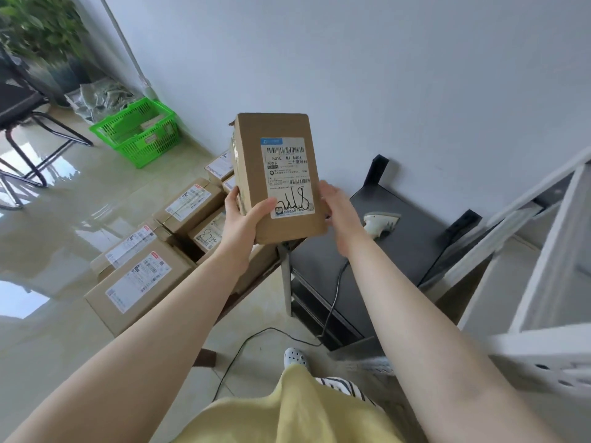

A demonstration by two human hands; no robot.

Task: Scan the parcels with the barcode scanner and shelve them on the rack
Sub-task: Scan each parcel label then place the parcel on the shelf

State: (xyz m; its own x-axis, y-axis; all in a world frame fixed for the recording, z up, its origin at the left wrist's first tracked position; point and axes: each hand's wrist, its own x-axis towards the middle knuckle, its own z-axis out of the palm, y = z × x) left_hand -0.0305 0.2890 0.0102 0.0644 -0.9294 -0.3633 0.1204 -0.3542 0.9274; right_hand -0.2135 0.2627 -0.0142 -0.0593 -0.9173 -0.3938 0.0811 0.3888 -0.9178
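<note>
Two hands, left and right, gripping box by bottom end only, scanner untouched on rack; could tip and drop.

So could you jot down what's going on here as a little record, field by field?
held item: cardboard parcel, upright, shipping label facing the camera
left hand: grips the parcel's lower left edge, thumb across the front
right hand: on the parcel's right side; its fingers are hidden behind the box
barcode scanner: lying on the dark rack top, not in either hand
scanner cable: hangs down to the floor
other parcels: piled on the floor left of the rack
green basket: on the floor by the wall
</note>
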